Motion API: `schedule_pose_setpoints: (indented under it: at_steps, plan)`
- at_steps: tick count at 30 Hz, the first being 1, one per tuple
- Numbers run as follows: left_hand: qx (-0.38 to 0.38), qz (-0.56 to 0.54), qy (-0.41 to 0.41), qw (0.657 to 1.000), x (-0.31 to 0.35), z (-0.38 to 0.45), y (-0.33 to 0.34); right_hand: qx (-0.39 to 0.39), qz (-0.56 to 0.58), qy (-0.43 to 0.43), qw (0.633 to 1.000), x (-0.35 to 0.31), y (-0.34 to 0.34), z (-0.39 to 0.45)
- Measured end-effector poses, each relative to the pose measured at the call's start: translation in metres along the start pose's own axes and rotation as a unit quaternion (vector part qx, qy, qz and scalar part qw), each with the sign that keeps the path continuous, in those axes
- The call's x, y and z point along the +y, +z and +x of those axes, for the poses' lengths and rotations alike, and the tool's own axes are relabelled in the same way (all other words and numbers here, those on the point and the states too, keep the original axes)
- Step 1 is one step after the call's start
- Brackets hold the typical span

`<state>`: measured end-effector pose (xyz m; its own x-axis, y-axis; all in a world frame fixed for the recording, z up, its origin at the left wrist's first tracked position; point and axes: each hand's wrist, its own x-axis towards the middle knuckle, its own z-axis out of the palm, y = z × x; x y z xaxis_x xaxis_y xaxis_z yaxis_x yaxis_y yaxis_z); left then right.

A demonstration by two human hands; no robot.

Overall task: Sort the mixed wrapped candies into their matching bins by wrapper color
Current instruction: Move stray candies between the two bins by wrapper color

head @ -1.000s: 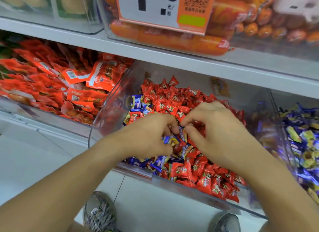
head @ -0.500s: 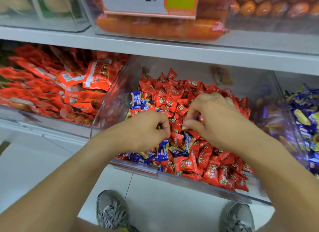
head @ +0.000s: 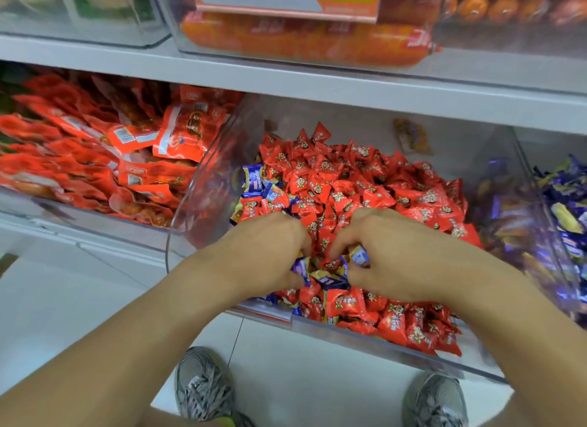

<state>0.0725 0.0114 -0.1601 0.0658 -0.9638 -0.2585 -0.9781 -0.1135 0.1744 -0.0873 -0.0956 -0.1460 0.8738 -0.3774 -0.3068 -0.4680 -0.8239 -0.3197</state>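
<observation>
- My left hand [head: 270, 252], centre of frame: fingers curled down into the pile, tips buried among the blue candies [head: 330, 279]. Whether it has one pinched, I cannot tell.
- My right hand [head: 390, 258], just beside it: thumb and fingers narrowed onto a blue wrapper at the fingertips; looks like a pinch, grip not fully visible.
- Both hands sit low in the clear bin [head: 203, 204], near its front lip. Red candies [head: 365, 185] fill most of it; blue strays cluster under my hands and at the bin's left wall.
- Judgement: step in hand is picking blue strays out of the red.
- To do it well: pinch by the twisted wrapper end, lift straight up so the reds slide off, not out over the front lip.
- Gather several per hand before crossing over.
- Destination, as I judge it: the blue bin [head: 559, 204], right edge of frame, just beside this one.
- Left-wall blues next.
</observation>
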Motion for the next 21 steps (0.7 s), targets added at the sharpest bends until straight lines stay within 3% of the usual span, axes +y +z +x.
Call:
schedule_pose_setpoints:
  at_steps: [6, 12, 18, 21]
  plan:
    - [0.066, -0.073, -0.016, 0.995, -0.012, -0.008, -0.008, 0.017, -0.001, 0.029, 0.999, -0.005, 0.002, 0.002]
    - [0.053, -0.152, 0.011, 0.987, -0.001, -0.014, -0.002, 0.044, -0.006, 0.023, 0.999, -0.003, 0.001, 0.000]
    - [0.022, -0.105, 0.051, 0.993, 0.013, 0.000, 0.009, 0.021, 0.003, 0.034, 0.999, 0.005, -0.005, -0.003]
    - [0.042, -0.096, 0.050, 0.993, 0.011, 0.005, 0.012, 0.010, -0.023, 0.044, 0.999, 0.008, -0.006, -0.007]
